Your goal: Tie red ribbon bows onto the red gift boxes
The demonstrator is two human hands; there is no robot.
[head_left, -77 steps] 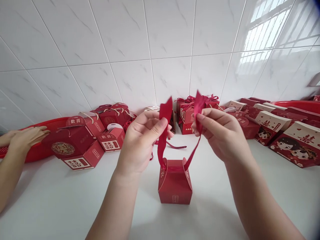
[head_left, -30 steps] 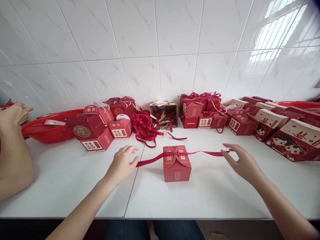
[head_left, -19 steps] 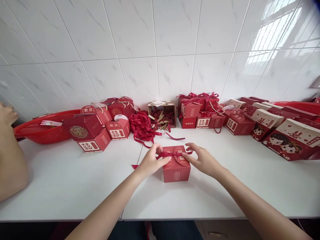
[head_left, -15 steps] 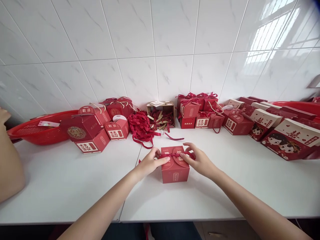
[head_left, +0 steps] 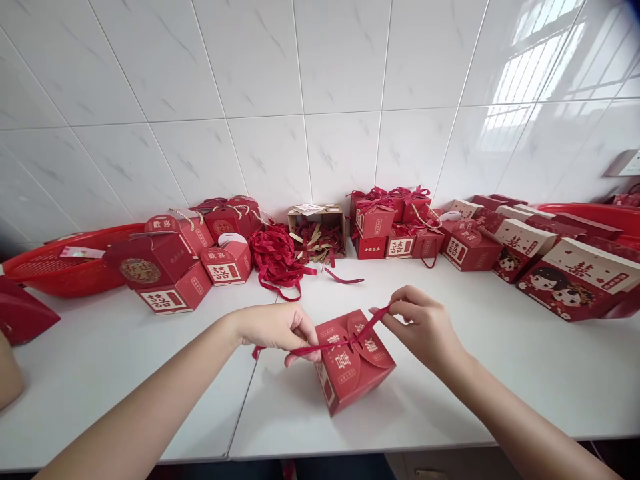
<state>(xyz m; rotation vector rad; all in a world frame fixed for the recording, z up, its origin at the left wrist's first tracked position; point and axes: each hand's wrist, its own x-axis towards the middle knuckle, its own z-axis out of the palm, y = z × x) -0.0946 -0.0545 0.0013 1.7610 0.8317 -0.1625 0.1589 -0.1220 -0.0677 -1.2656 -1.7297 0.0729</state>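
A red gift box [head_left: 353, 373] with pale characters on its lid sits turned at an angle on the white table. A red ribbon [head_left: 333, 346] crosses its top and passes through the slits at the lid's middle. My left hand [head_left: 287, 330] has its fingers closed on the ribbon's left end, close against the box's side. On the other side, my right hand [head_left: 417, 317] pinches the ribbon's other end, drawn up and away from the lid. The ribbon looks taut between both hands.
Behind lie a tangled heap of red ribbon [head_left: 274, 259], an open carton [head_left: 325, 223] of small strips, and several bow-tied boxes [head_left: 375, 220]. Red boxes [head_left: 170, 293] and a red basket [head_left: 75, 280] stand left; printed gift bags [head_left: 570, 280] stand right. Another person's arm [head_left: 9, 373] shows at far left.
The box has turned and come nearer. My right hand has pulled its ribbon end up and right; my left hand has moved left and down. A red item has appeared at far left.
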